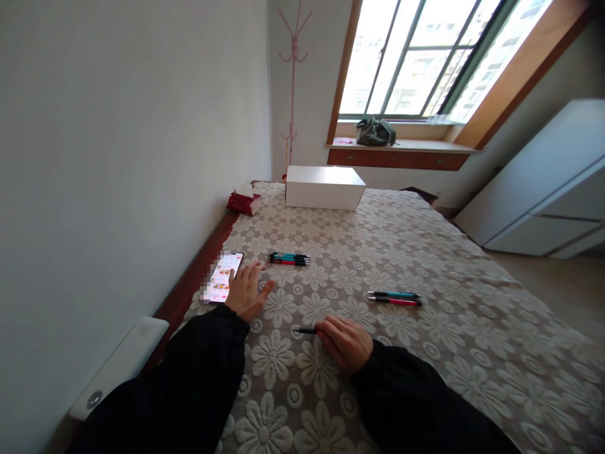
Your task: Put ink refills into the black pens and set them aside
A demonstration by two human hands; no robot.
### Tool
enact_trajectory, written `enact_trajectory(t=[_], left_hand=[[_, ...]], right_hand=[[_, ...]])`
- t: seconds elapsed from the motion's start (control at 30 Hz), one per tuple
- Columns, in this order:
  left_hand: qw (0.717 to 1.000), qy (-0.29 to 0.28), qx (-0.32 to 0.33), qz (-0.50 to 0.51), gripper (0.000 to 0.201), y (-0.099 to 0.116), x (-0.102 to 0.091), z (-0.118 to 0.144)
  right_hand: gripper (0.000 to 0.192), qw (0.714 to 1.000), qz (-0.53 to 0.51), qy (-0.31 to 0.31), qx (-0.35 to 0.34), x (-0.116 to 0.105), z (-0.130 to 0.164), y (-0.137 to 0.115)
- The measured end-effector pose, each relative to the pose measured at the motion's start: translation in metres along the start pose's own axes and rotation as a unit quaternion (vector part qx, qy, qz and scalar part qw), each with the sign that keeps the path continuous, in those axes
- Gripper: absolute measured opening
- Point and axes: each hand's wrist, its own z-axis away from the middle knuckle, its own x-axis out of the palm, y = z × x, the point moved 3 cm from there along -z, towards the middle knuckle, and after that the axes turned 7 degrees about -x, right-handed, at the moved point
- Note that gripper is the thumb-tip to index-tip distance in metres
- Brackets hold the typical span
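Pinching a dark pen (305, 330), your right hand (346, 343) rests on the lace-covered desk (425, 353), its grip pressed together around the barrel. Left of that pen, your left hand (246, 291) lies spread, one finger on the lit phone (222, 277). Beyond the pen lie three pens (289, 258); right of it, two more (394, 298). Judging by this, you are mid-pickup; lifting next needs a firm pinch.

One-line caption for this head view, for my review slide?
Left hand touches a lit phone while right hand grips a dark pen on a floral lace cloth.
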Motion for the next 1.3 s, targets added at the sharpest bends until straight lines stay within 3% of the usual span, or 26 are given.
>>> enact_trajectory(t=[0.13,0.3,0.73,0.8,0.9,1.0,1.13,1.3], left_hand=[[1.0,0.016,0.01,0.015,0.034,0.005,-0.006,-0.001],[0.998,0.046,0.002,-0.05,0.038,0.009,-0.008,0.004],[0.998,0.015,-0.032,-0.049,0.032,0.003,-0.004,-0.001],[0.999,0.024,-0.007,-0.024,0.029,0.006,-0.007,-0.002],[0.995,0.021,0.081,0.046,0.023,0.019,-0.014,0.002],[0.979,-0.043,0.162,0.113,0.021,0.039,-0.012,0.018],[0.946,-0.139,0.27,0.113,0.03,0.067,0.004,0.05],[0.941,-0.157,0.284,0.094,0.018,0.074,0.019,0.066]], right_hand=[[0.024,1.0,0.011,0.0,-0.01,-0.003,-0.002,0.0],[0.021,1.0,0.018,0.013,0.008,-0.002,-0.001,0.001],[0.024,0.999,0.03,0.02,0.021,-0.003,-0.002,-0.001],[0.023,0.999,0.032,0.016,0.021,-0.003,-0.002,-0.001],[0.021,0.999,0.037,0.008,0.016,-0.002,-0.001,0.0],[0.023,0.999,0.049,0.008,0.016,-0.003,-0.002,0.002],[0.025,0.999,0.051,0.013,0.001,-0.003,-0.002,0.002],[0.033,1.0,0.026,0.011,-0.01,0.002,0.001,-0.003]])
